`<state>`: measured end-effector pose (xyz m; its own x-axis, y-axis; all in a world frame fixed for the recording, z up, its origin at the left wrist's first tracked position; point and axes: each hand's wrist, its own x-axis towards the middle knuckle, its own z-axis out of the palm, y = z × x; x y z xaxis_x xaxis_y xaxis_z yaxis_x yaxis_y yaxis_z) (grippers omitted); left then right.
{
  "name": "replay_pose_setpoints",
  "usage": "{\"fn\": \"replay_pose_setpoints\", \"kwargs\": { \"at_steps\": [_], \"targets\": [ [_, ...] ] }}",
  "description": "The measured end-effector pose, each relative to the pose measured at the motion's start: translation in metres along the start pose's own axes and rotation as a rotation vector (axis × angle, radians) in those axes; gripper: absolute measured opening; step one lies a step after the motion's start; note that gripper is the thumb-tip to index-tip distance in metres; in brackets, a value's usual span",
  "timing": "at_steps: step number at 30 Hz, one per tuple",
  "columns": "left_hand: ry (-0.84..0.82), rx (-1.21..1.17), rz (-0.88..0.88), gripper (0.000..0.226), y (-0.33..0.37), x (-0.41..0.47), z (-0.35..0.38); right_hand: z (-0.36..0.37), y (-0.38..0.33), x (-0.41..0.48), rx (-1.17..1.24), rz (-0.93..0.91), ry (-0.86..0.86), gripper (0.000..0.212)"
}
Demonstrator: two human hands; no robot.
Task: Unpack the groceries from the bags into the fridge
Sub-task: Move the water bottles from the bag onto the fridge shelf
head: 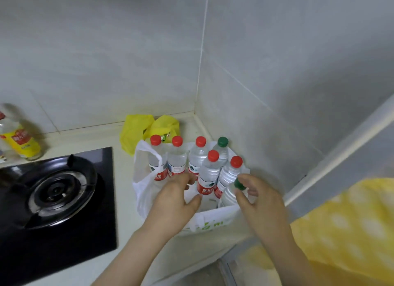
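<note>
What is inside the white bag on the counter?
The white bag holds seven water bottles, five with red caps and two with green caps. The bag's wall and the bottles cover most of the bottom, so anything there cannot be seen.

Person, one entry, head view.
- Left hand, right hand: bare.
- Forearms: bare down to the lower edge of the frame.
- Garment: loose yellow cloth with soft, pale whitish spots, at the lower right. The print is blurred and the cut cannot be told.
</note>
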<state>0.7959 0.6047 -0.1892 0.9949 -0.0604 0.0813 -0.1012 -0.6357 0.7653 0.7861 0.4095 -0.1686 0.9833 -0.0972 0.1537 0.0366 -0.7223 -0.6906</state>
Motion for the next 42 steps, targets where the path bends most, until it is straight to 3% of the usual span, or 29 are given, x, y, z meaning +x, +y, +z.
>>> {"fn": "replay_pose_setpoints", "kwargs": {
  "at_steps": [6, 13, 22, 29, 42],
  "targets": [
    [-0.028, 0.0, 0.021, 0.04, -0.001, 0.039, 0.015, 0.002, 0.012, 0.023, -0.119, -0.012, 0.025, 0.03],
    [0.0, 0.056, 0.022, 0.063, 0.002, 0.081, 0.038, 0.011, 0.027, 0.042, -0.167, 0.031, -0.097, 0.038],
    [0.037, 0.16, 0.116, 0.052, 0.002, 0.111, 0.061, 0.019, 0.043, 0.051, -0.158, 0.054, -0.187, 0.012],
    [0.066, 0.18, 0.164, 0.016, -0.008, 0.121, 0.061, 0.018, 0.04, 0.059, -0.152, 0.033, -0.193, 0.009],
    [0.172, 0.131, 0.121, 0.021, -0.027, 0.061, 0.008, 0.047, 0.012, 0.063, -0.082, -0.08, -0.258, 0.009]
  ]
}}
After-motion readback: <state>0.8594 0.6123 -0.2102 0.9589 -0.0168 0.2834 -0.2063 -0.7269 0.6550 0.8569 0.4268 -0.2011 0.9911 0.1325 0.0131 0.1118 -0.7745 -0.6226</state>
